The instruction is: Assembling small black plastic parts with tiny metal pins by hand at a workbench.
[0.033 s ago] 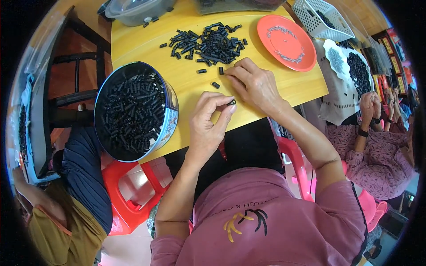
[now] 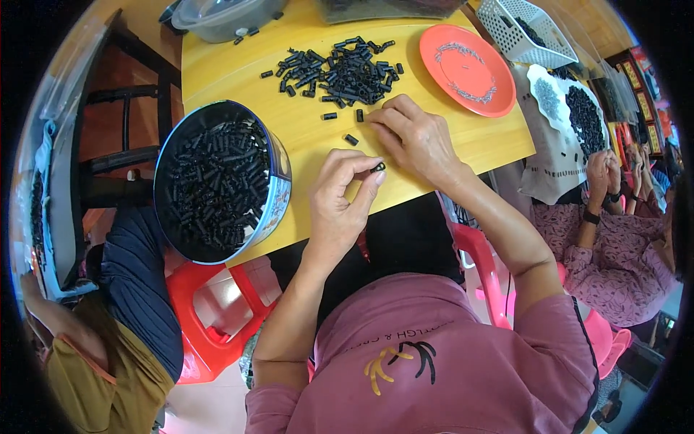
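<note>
My left hand pinches a small black plastic tube between thumb and forefinger. One end of the tube faces up, and the fingertips cover most of the rest. Farther right, my right hand hovers low at the table with loosely bent fingers and its thumb mostly hidden. Its fingertips are just beside a loose black tube, and no held thing shows in them. Two more tubes, one closer to me and one to the left, lie near a heap of black tubes.
A round tin full of black tubes stands at the left table edge. An orange-red plate with small silvery pieces lies back right. A clear tub and a white basket stand farther off. Co-workers sit on both sides.
The loose tube by my right fingertips has shifted very slightly left, away from them. My left hand keeps its pinch on the tube in the same place.
</note>
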`<action>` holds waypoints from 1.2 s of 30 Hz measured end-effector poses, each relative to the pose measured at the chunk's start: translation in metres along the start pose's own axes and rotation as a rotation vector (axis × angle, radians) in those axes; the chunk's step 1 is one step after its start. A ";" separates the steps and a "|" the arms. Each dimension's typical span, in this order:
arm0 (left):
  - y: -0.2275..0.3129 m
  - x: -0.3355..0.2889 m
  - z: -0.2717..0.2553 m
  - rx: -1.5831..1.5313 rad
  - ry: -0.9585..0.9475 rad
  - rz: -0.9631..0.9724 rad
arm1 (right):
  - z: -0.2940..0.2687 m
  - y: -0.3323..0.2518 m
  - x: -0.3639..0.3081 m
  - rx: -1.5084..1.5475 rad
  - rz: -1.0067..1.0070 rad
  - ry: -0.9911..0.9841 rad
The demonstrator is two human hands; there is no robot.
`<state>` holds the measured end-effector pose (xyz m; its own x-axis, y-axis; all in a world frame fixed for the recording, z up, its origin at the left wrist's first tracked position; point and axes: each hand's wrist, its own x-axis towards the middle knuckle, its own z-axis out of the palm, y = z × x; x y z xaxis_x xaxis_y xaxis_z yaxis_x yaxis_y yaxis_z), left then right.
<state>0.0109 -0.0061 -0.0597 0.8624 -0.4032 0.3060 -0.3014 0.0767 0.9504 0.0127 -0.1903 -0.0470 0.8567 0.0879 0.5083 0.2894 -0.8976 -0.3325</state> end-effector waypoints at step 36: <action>-0.001 0.002 -0.001 0.053 -0.012 0.075 | 0.003 0.007 0.015 0.021 -0.010 -0.021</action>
<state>0.0129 -0.0064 -0.0604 0.8318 -0.4093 0.3750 -0.3860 0.0590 0.9206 0.0285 -0.1945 -0.0441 0.8626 0.1063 0.4946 0.3066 -0.8875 -0.3440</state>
